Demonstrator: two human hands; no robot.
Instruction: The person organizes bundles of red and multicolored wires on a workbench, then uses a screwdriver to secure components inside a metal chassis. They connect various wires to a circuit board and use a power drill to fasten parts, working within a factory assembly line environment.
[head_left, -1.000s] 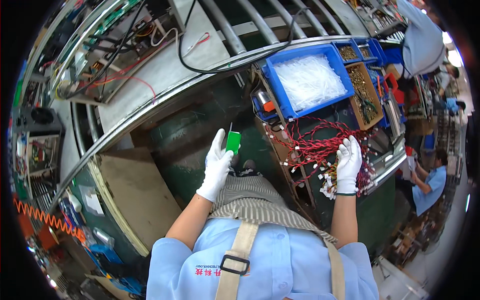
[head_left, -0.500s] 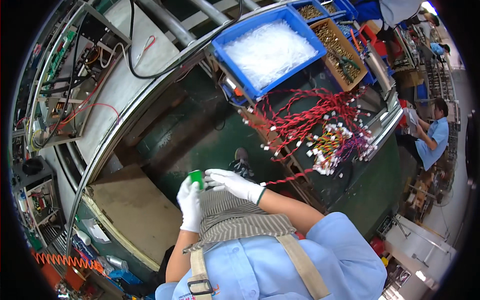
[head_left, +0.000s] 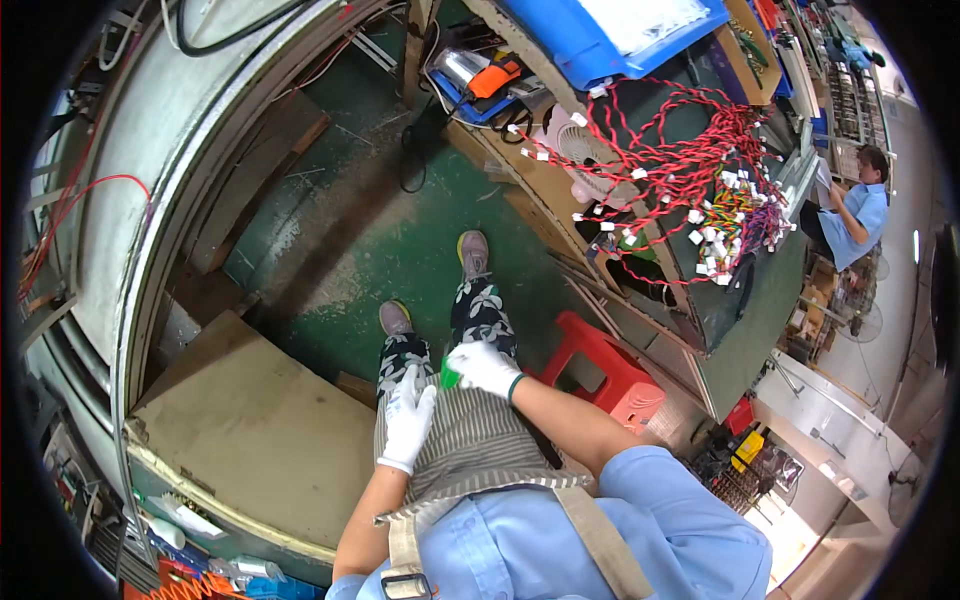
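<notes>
In front of my striped apron (head_left: 470, 430), my right hand (head_left: 484, 368), in a white glove with a green cuff edge, is closed on a small bright green object (head_left: 449, 375). Its kind is too small to make out, and the fingers partly cover it. Just to the left, my left hand (head_left: 408, 418), also white-gloved, is held upright with its fingers stretched and the thumb apart. Nothing shows in it. A small gap separates the two hands.
Red twisted cables with white connectors (head_left: 660, 150) lie over the bench at the right, beside a blue bin (head_left: 610, 50). A red stool (head_left: 610, 375) stands right of my legs. A wooden board surface (head_left: 270, 430) is at the left. Further right, another person (head_left: 855, 215) holds papers.
The green object has passed from my left hand to my right. My left hand has opened and lowered slightly. The view has tilted down, bringing my shoes and the red stool into sight.
</notes>
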